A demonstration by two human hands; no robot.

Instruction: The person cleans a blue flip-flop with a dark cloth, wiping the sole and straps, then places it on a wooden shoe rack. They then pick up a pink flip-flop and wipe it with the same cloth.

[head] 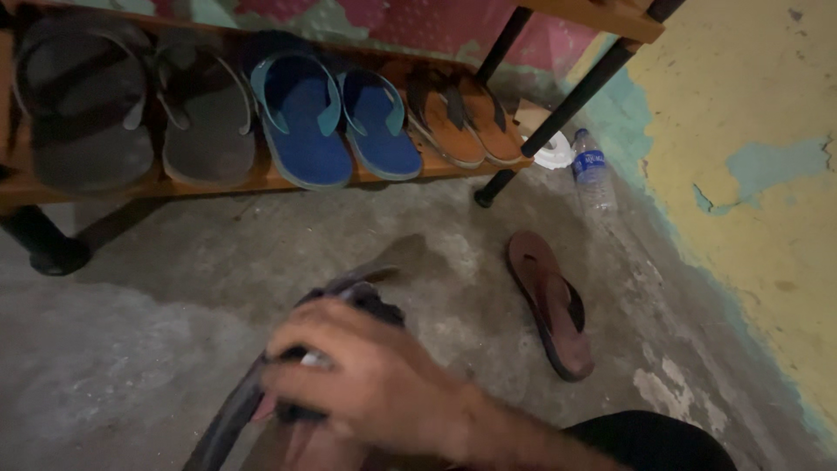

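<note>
I am closing my right hand (366, 384) over a dark, blurred sandal (349, 301), my fingers wrapping across its top and gripping it just above the floor at the bottom of the view. Something dark and strap-like is hanging down from under my palm, too smeared for me to tell what part it is. My left hand is not showing anywhere.

Beneath me the concrete floor (174, 288) is lying bare, grey and rough, mottled with paler patches and scuffs. A single reddish-brown sandal (551, 305) is resting on it to the right, well apart from the one I am holding, its strap facing up.

A low wooden shoe rack (26, 187) on black legs is running along the back, carrying a grey pair (139, 105), a blue pair (336, 118) and an orange-brown pair (460, 118) side by side, toes pointing toward me. Past the rack's right leg a clear plastic bottle (594, 179) with a blue label is lying on the floor near the wall, just beside something white that I cannot make out.

The yellow wall (750, 105) on the right is peeling, showing turquoise paint underneath and along its base where it is meeting the floor
</note>
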